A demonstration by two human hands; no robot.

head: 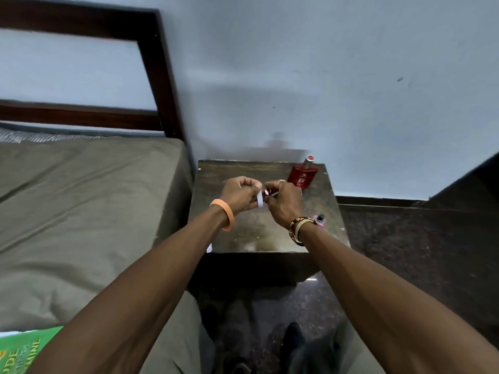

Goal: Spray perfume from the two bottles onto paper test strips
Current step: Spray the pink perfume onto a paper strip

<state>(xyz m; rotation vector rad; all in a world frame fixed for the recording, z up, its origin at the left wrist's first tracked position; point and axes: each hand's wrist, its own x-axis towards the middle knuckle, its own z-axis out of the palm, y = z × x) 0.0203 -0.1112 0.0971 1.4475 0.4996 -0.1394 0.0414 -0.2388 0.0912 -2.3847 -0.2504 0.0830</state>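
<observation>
My left hand [239,194] pinches a white paper test strip [259,199] above the small dark table [259,236]. My right hand [283,202] is right beside it, its fingers curled round a small pink object [267,191] that is mostly hidden; what it is cannot be told. A red perfume bottle [302,176] with a silver neck and red top stands at the table's back right corner. A pink bottle with a black sprayer [320,220] sits near the table's right edge, partly hidden behind my right wrist.
A bed with an olive sheet [81,211] and a dark wooden headboard [159,76] lies to the left of the table. A pale wall rises behind. A green book [21,349] lies at bottom left. A white scrap [209,248] sits at the table's front left corner.
</observation>
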